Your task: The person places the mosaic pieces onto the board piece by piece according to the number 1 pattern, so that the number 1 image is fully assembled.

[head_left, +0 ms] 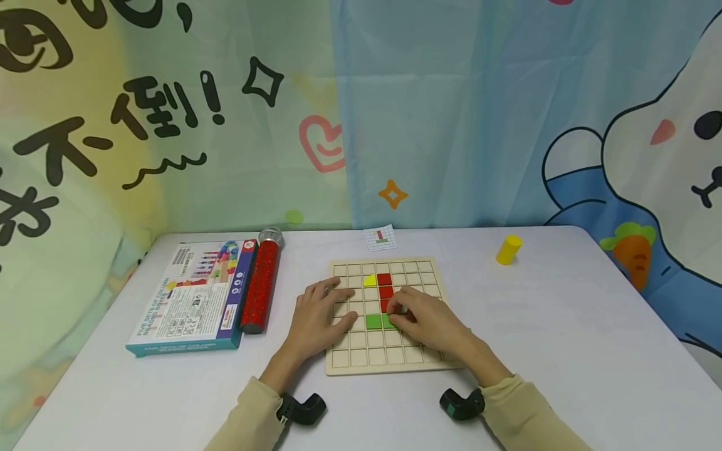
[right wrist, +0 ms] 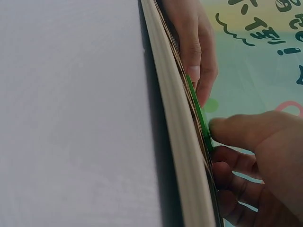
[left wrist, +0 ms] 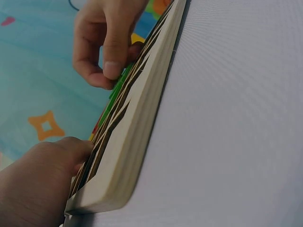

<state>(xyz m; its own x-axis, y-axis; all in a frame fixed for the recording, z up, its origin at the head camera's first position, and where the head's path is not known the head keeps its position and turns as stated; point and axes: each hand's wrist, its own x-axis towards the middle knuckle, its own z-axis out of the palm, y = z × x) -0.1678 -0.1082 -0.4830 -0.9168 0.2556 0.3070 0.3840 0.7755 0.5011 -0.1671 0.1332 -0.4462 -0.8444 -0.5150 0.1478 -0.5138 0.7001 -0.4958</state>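
A wooden grid board [head_left: 355, 357] lies on the table. On its cells are a yellow tile [head_left: 370, 281] with a slanted edge, a column of red tiles [head_left: 385, 292] and green tiles [head_left: 373, 322] below them. My right hand [head_left: 429, 319] is over the board, its thumb and index finger pinching a green tile [right wrist: 204, 127] at the grid surface; the fingers partly cover it in the head view. My left hand [head_left: 318, 316] rests on the board's left side with fingers spread, holding no piece. In the left wrist view, the right hand [left wrist: 106, 42] is beyond the board edge.
A small card [head_left: 380, 238] printed with a coloured grid pattern lies behind the board. To the left are a flat box [head_left: 188, 300] and a red glittery microphone [head_left: 261, 285]. A yellow cylinder [head_left: 509, 250] stands at the back right. A printed curtain [head_left: 417, 125] hangs behind the table.
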